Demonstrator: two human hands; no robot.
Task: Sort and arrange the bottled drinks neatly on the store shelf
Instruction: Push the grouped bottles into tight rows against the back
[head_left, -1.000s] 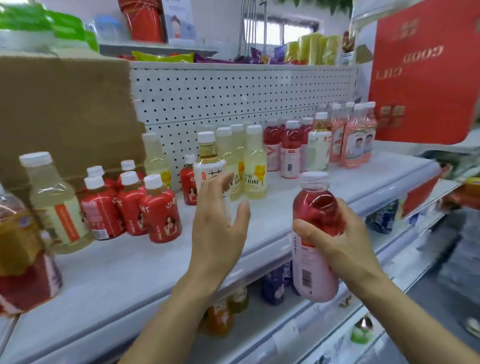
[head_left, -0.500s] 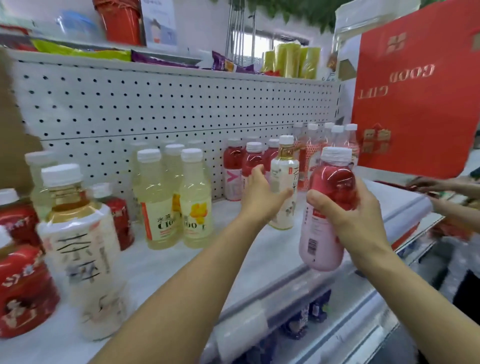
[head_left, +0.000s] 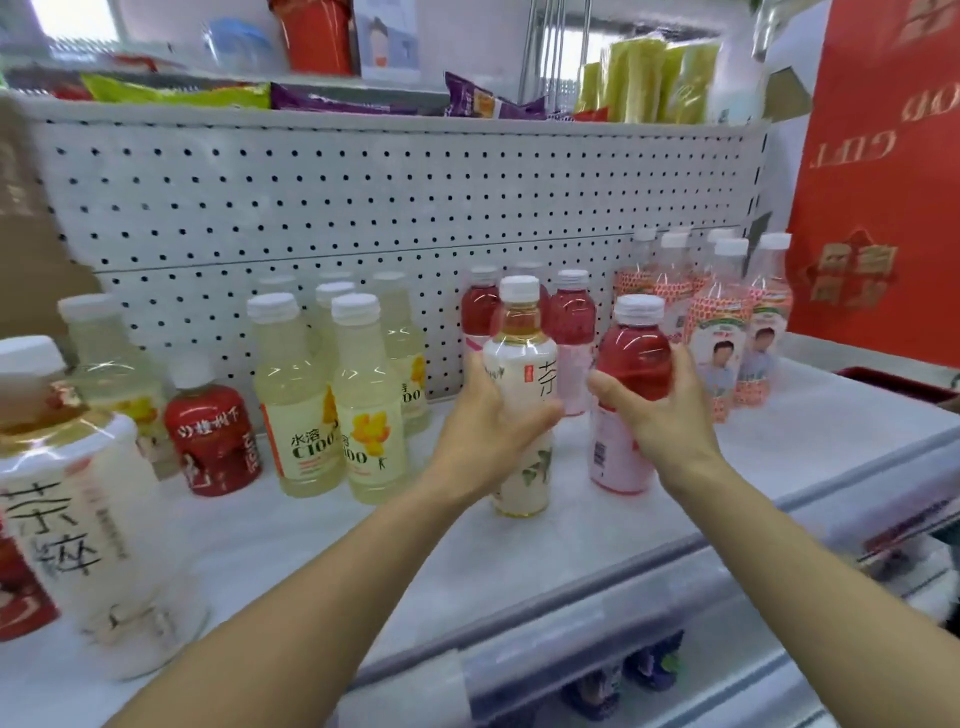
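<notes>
My left hand (head_left: 485, 421) grips a white-labelled tea bottle (head_left: 522, 364) that stands on the white shelf (head_left: 571, 540). Beside it my right hand (head_left: 660, 410) holds a red drink bottle with a pink label (head_left: 631, 353), its base on or just above the shelf. Behind these two stand red drink bottles (head_left: 571, 312) of the same kind. Pale yellow bottles (head_left: 363, 405) stand in a group to the left, and strawberry-patterned bottles (head_left: 727, 332) to the right.
A second tea bottle (head_left: 78, 493) looms close at the left, with small red bottles (head_left: 213, 436) behind it. A pegboard back wall (head_left: 363, 208) closes the shelf. A red gift sign (head_left: 883, 182) stands at the right. Lower shelves hold more drinks.
The view has moved closer to the shelf. My left hand now holds the tea bottle firmly, and my right hand has brought the red bottle down beside it, in front of the red group.
</notes>
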